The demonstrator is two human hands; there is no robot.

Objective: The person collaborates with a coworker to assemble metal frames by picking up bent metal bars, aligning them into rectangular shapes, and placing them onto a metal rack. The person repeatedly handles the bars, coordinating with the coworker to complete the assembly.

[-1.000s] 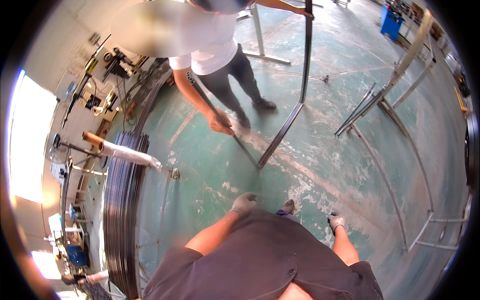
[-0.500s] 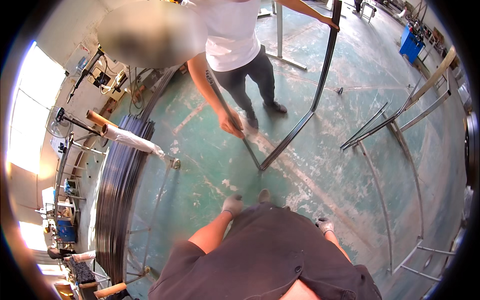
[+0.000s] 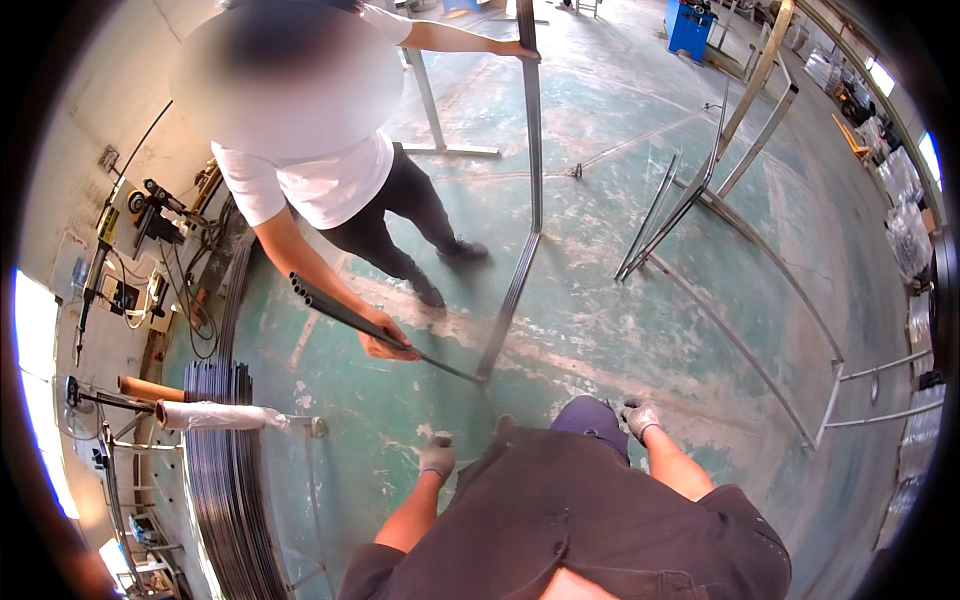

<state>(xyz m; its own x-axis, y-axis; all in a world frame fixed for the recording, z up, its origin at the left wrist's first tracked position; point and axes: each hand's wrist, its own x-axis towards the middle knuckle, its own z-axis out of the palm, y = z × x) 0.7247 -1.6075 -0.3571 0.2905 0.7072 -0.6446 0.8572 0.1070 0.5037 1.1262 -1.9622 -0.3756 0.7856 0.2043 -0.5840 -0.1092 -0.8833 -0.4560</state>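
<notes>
My left hand (image 3: 437,458), in a pale glove, hangs beside my thigh with the fingers curled in and nothing visible in them. My right hand (image 3: 641,418), gloved with darker fingertips, hangs out to my other side, empty, its fingers loosely bent and a little apart. Neither hand touches anything. Ahead of me a co-worker in a white shirt (image 3: 340,190) holds a bundle of dark bent metal tubes (image 3: 512,300). One of the co-worker's hands grips its upright leg; the other is on the leg with open tube ends. The bend rests low, near the floor.
A long stack of dark tubes (image 3: 228,480) lies at the left, by a plastic-wrapped roller (image 3: 225,416) on a stand. A bent metal frame (image 3: 745,300) stands at the right. A blue cabinet (image 3: 689,30) is far back; the green floor (image 3: 570,340) is worn.
My view has swung rightward and my right knee has come forward. The co-worker and the tube bundle now appear further left, with the tube ends raised toward me.
</notes>
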